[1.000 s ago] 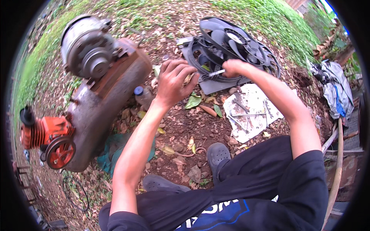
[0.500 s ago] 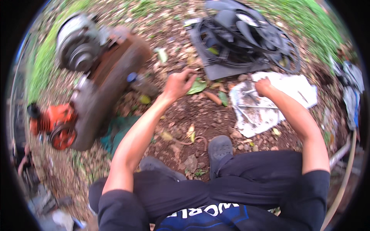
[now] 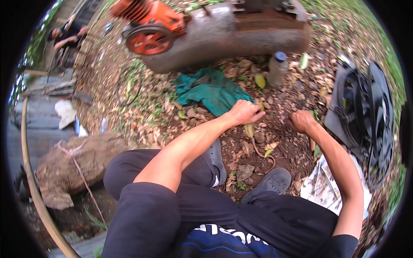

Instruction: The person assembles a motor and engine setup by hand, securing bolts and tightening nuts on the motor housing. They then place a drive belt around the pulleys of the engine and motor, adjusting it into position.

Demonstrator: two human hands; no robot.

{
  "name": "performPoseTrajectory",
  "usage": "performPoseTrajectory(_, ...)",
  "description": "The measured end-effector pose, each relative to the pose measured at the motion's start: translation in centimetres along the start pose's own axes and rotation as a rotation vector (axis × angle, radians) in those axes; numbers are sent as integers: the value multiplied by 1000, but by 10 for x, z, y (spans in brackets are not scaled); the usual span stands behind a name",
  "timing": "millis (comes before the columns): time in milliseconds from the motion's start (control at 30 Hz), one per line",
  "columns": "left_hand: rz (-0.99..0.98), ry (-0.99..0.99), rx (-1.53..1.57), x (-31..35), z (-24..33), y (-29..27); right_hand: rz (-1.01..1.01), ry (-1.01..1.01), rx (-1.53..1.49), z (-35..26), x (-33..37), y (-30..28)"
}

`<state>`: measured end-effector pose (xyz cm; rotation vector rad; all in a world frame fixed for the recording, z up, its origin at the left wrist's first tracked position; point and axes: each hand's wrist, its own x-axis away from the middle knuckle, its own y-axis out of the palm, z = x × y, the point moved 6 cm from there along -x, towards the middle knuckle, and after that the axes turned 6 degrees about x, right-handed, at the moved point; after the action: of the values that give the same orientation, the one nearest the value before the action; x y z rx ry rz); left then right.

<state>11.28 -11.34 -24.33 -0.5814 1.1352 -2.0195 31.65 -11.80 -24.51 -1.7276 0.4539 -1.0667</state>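
My left hand reaches over the right edge of a crumpled green cloth on the ground. Its fingers are loosely stretched out and nothing shows in them. To its right, above bare soil, my right hand is closed, the fingers curled inward. Whether it holds anything is hidden. Beyond both hands stands a clear plastic bottle with a blue cap. A white sheet with thin metal tools on it lies by my right forearm, which covers part of it.
An orange compressor head sits on a rusty cylindrical tank ahead. Black fan shrouds lie at the right. On the left are a log tied with string and a curved pole. Another person is at the far left.
The view has swung left, so the tank now lies ahead and the fan shrouds at the right edge. My right hand has left the white sheet and come closer to my left hand.
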Motion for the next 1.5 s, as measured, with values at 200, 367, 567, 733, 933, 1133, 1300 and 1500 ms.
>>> performPoseTrajectory(200, 206, -143, -101, 74, -83, -57, 15, -278, 0, -77, -73, -20)
performPoseTrajectory(367, 181, -553, -298, 148, -203, -127, 88, -380, -103, -115, -109, -44)
performPoseTrajectory(567, 487, -1155, -205, 222, -346, -198, 24, -367, -10, -170, -155, -60)
performPoseTrajectory(733, 312, -1516, 31, 283, -456, -197, -21, -343, 214, -198, -191, -34)
performPoseTrajectory(933, 430, -1586, -8, 334, -510, -193, -224, -294, 155, -198, -203, -35)
performPoseTrajectory(1133, 200, -1556, -99, 361, -520, -207, -232, -282, 143, -199, -206, -39)
performPoseTrajectory(1300, 119, -1373, -158, 347, -489, -210, -268, -272, 115, -195, -208, -39)
performPoseTrajectory(1500, 434, -1146, -464, 313, -400, -332, -140, -299, 3, -196, -191, -80)
